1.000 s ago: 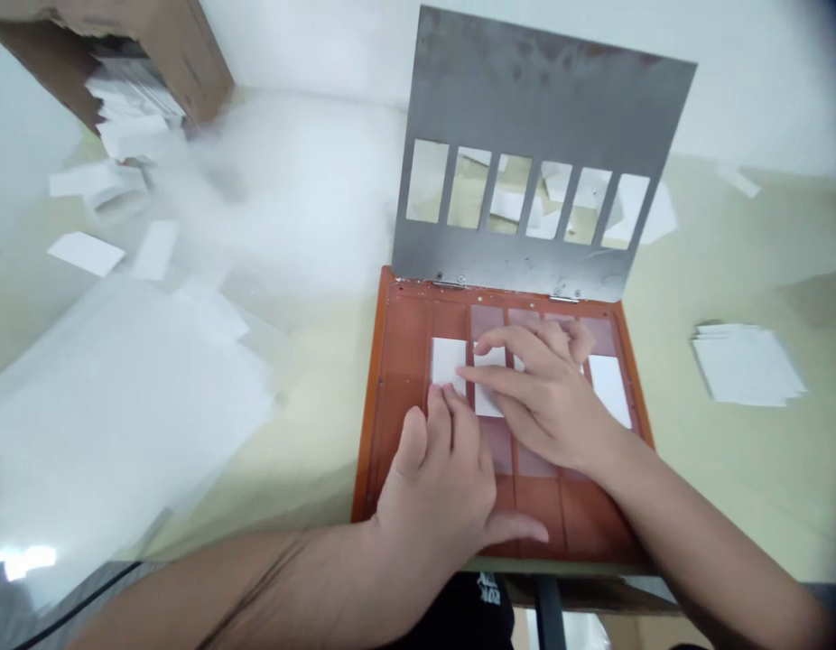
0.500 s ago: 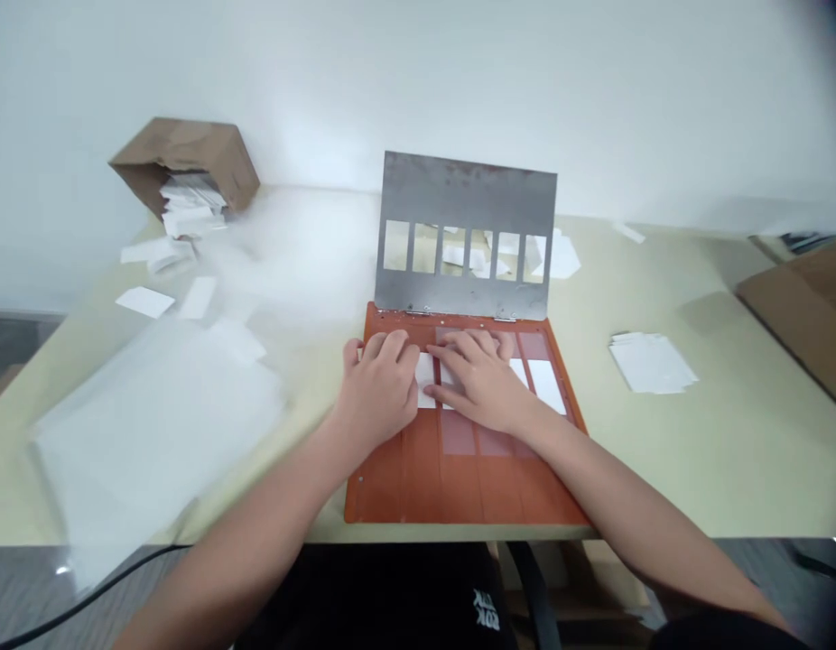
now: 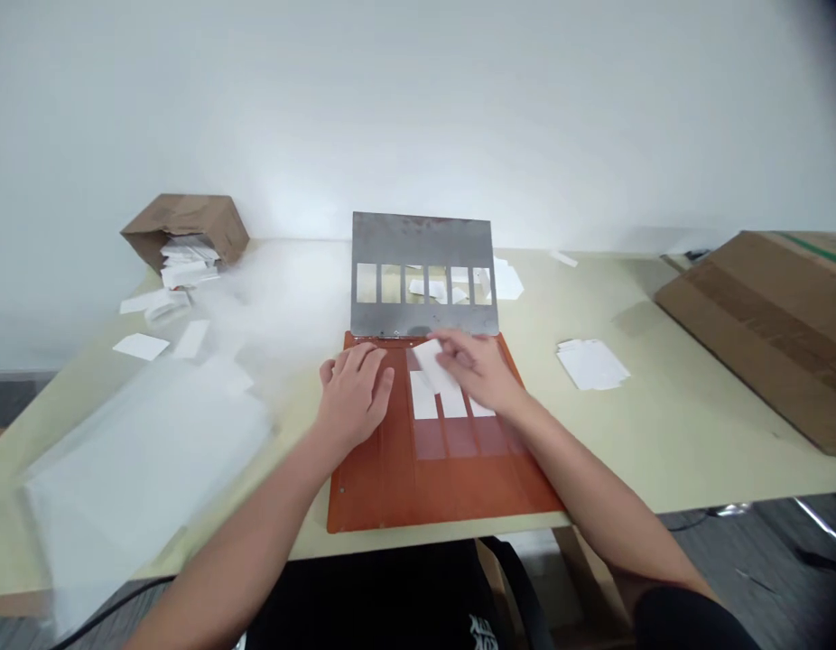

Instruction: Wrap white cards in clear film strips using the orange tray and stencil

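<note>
An orange jig board (image 3: 424, 478) lies at the table's front edge, with a grey metal stencil plate (image 3: 422, 239) hinged upright at its far side. White paper slips (image 3: 423, 397) lie side by side in the board's slots. My left hand (image 3: 354, 393) rests flat on the board's left part, fingers spread. My right hand (image 3: 478, 370) pinches a white slip (image 3: 435, 361) that is lifted and tilted above the slots.
A stack of white slips (image 3: 590, 363) lies right of the board. A tipped cardboard box (image 3: 184, 226) spills slips at the far left. Translucent sheets (image 3: 140, 460) cover the near left. A large cardboard box (image 3: 770, 316) sits at the right. Loose slips (image 3: 506, 280) lie behind the plate.
The view has pulled back and up. My left hand slid left off the slips. My right hand lifted one slip from the slots.
</note>
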The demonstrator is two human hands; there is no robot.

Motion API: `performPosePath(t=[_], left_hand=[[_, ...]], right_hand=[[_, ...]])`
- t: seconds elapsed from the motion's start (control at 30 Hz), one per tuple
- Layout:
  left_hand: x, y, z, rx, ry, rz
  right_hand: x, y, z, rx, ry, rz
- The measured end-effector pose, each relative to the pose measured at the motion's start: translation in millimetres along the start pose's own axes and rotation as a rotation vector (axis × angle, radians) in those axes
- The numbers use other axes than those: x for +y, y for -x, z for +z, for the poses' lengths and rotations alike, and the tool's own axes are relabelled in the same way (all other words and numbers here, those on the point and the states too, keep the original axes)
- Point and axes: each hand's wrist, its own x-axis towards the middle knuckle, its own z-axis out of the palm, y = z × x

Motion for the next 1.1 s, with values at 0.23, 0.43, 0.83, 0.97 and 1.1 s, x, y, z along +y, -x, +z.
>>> performPosePath(t=[0.23,0.43,0.83,0.97,1.1], left_hand=[[-2,-1,6.2,-0.062,-0.020,0.031],[-3,-1,9.9,-0.079,-0.046,0.036],[-11,-1,16.7,-0.113,-0.035,-0.013],[-15,0,19.4,-0.105,-0.064,-0.014],[-23,2,19.1,-0.096,-0.089,-0.032]], right_hand=[[76,38,-91,0.177,0.431,0.508],[108,110,-79,0.410,0.507,0.623],[53,144,5,0.323,-0.013,0.209],[44,141,3,0.296,-0.029,0.223],[34,141,9,0.241,-0.063,0.231]])
